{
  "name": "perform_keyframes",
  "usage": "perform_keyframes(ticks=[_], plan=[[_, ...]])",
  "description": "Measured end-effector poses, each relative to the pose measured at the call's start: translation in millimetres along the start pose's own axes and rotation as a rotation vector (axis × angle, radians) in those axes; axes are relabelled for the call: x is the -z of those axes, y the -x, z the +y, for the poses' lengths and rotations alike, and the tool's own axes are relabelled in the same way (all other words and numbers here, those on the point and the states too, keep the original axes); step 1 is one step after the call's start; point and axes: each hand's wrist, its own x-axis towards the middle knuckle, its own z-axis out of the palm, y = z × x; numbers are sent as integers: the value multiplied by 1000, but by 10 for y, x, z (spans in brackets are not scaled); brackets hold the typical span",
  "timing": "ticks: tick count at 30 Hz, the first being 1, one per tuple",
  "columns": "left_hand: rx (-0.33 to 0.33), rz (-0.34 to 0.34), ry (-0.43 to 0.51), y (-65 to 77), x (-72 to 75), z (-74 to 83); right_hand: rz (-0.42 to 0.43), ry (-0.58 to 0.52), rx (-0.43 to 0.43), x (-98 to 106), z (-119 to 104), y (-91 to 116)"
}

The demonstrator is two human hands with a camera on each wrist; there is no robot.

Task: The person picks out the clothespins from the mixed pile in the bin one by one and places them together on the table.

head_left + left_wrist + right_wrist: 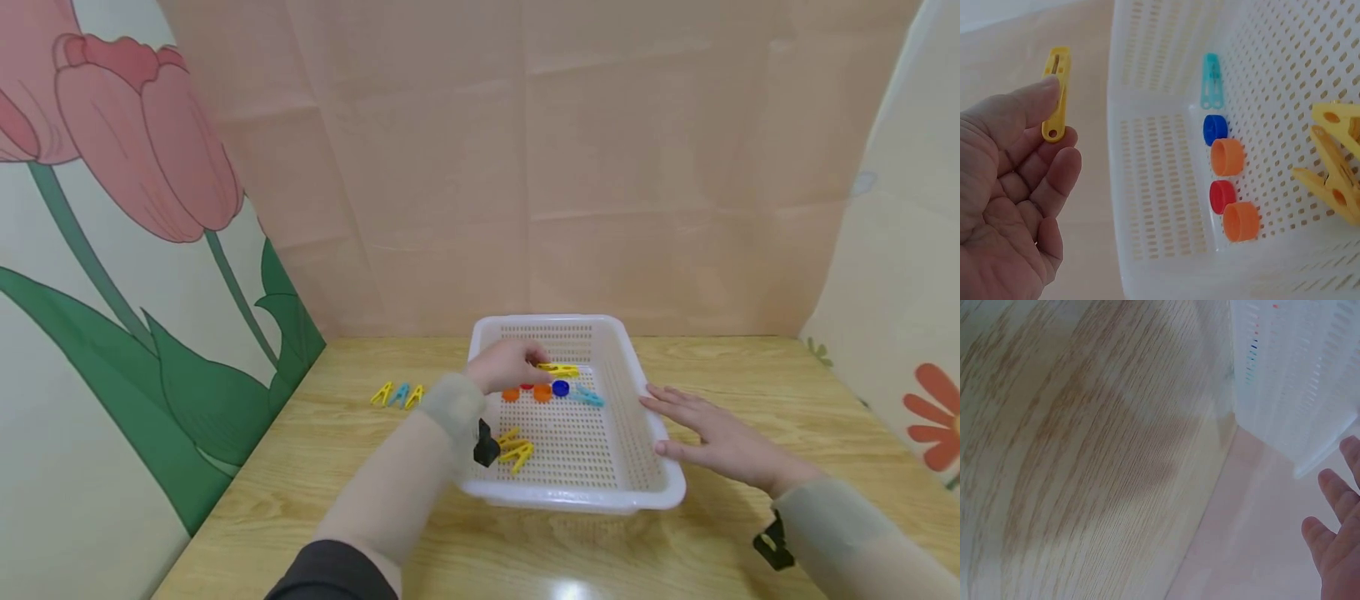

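Left hand (1007, 178) pinches one yellow peg (1056, 117) between thumb and fingers; straight-fingered right hand (716, 435) at basket (555, 497); four caps (1229, 158) inside.

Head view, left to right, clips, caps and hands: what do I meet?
First yellow clip, first light-blue clip, second yellow clip, left hand, blue cap, second light-blue clip, right hand.

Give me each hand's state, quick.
Left hand: holding a yellow clothespin.
Right hand: open, at the side of the white basket.
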Motion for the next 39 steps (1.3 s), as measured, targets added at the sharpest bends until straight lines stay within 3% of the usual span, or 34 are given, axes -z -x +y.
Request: perform_keyframes(ticks=[9, 15, 30, 39], plan=[[-20, 42, 17, -74, 204, -13, -21, 7, 31, 145, 196, -155], [-45, 48, 72, 82, 328, -86, -17, 8, 24, 117, 112, -98], [15, 139, 82, 451, 585, -372, -8, 1, 1, 71, -21, 3], [113, 201, 158, 654, 702, -642, -12, -7, -4, 66, -30, 11]])
